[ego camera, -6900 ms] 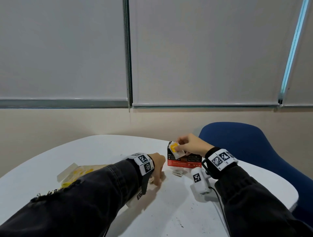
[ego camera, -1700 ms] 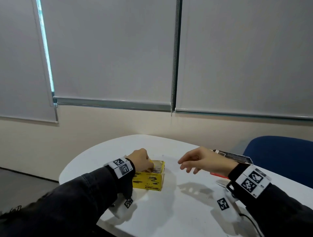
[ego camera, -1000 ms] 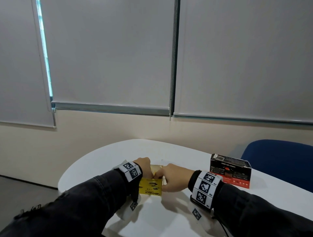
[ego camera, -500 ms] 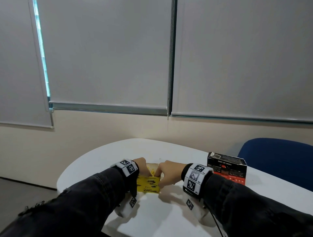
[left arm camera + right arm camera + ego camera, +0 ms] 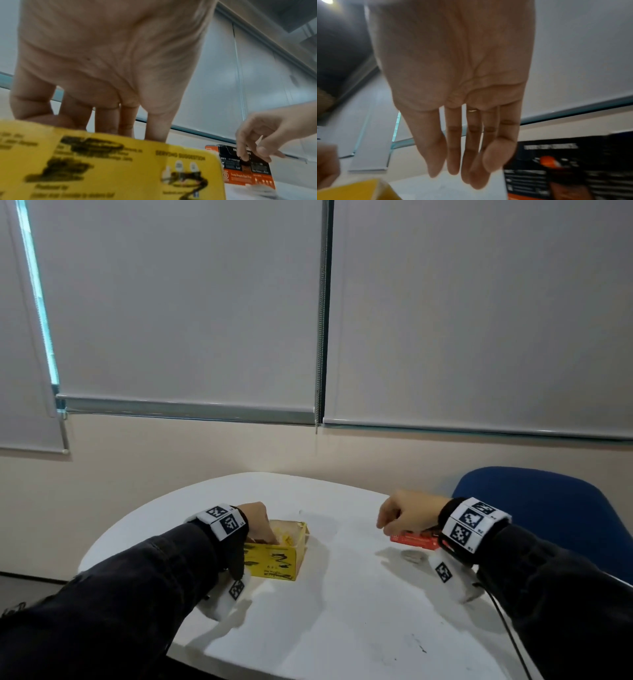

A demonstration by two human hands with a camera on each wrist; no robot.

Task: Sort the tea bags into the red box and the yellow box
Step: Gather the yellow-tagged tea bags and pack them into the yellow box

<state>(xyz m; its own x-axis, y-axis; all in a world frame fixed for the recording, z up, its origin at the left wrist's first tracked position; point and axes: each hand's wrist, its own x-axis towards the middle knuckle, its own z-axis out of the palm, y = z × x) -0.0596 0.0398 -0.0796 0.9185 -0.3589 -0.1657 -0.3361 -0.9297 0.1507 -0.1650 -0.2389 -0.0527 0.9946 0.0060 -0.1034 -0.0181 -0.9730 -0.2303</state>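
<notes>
Head view: left hand [image 5: 256,520] is at the open top of the yellow cardboard box w/ black print [image 5: 274,559], which sits on the white rounded surface [image 5: 342,594], left of centre. Its fingers [image 5: 106,117] dip behind the near wall of the box; in the left wrist view they point down into it, tips hidden by the wall, so can't tell whether that grip holds anything. Yellow tea bags [image 5: 286,534] show inside the box, packed toward its far side. Right hand [image 5: 409,517] hovers over the red-and-black cardboard box [image 5: 416,541], well apart from the yellow one, on the right of the surface. In the right wrist view its fingers [image 5: 452,148] hang straight and slack, close together, thumb alongside, nothing betw. them: grip loose, empty. In the left wrist view that hand's fingertips come down at the top edge of the red box; whether they touch is unclear. A small pale flat item [image 5: 412,557], too blurred to name, lies on the surface just near of the red box. Both wrists wear white bands w/ black square markers. Blue padded chair [image 5: 534,508] stands at the right, beyond the surface edge; grey roller blinds [image 5: 188,302] hang on the far wall.
</notes>
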